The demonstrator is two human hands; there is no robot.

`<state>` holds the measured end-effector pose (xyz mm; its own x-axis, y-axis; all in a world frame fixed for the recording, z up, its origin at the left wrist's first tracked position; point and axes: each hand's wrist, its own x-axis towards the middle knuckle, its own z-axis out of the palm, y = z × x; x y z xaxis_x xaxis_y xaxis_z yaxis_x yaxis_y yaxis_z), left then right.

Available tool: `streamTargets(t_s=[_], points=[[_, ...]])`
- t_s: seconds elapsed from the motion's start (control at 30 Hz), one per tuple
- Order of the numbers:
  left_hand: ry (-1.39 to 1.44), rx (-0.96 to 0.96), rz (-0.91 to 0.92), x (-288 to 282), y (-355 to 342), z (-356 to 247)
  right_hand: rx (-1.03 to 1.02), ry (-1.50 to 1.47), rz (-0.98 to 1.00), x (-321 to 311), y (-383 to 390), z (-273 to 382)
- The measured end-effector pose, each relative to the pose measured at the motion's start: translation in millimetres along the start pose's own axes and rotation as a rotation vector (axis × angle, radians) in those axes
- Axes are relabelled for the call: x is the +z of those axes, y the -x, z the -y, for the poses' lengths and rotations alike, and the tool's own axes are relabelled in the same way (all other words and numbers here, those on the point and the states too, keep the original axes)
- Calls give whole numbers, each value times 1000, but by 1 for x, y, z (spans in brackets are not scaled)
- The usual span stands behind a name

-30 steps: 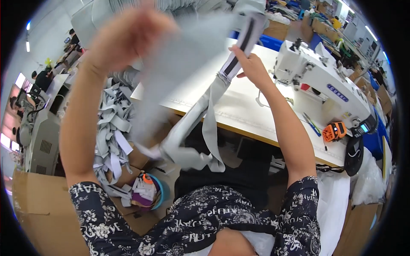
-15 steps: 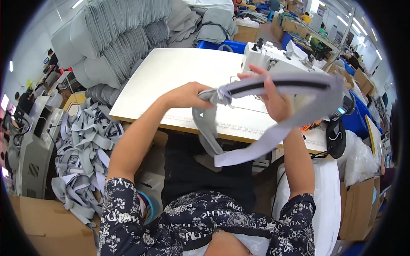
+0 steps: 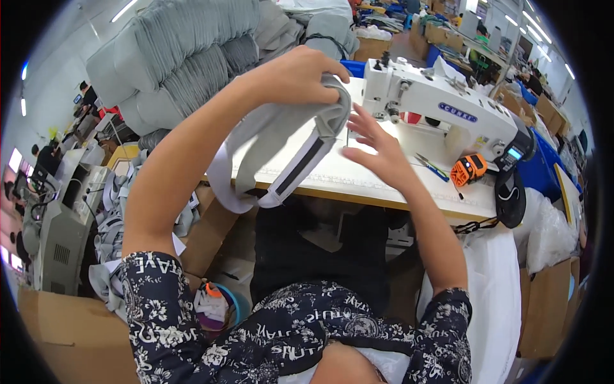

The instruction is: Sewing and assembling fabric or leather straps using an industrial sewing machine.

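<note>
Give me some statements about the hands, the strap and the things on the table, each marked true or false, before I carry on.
1. The left hand holds the grey strap. True.
2. The right hand is clenched in a fist. False: it is open and spread.
3. A black stripe runs along part of the grey strap. True.
4. The sewing machine stands to the left of the grey strap. False: it stands to the right.
5. The orange-and-black gadget lies on the white table. True.
6. The blue-handled tool hangs from the sewing machine. False: it lies on the white table.
</note>
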<state>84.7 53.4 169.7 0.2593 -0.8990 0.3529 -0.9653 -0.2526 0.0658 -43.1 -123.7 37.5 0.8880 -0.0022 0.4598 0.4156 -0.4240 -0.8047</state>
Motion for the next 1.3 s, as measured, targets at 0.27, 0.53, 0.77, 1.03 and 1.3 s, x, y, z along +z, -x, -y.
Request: streamTargets(t_s=[0.27, 0.53, 0.77, 1.03, 1.3], points=[[-94, -109, -14, -18, 18, -2, -230, 232, -384, 13, -12, -11], [-54, -275, -47, -1, 18, -34, -62, -373, -440, 65, 15, 2], [-127, -217, -151, -12, 20, -55, 74, -629, -503, 110, 35, -28], [-250, -90, 17, -20, 8, -13, -251, 379, -518, 65, 63, 6], [-426, -51, -208, 82, -52, 70, 450, -326, -95, 63, 49, -70]])
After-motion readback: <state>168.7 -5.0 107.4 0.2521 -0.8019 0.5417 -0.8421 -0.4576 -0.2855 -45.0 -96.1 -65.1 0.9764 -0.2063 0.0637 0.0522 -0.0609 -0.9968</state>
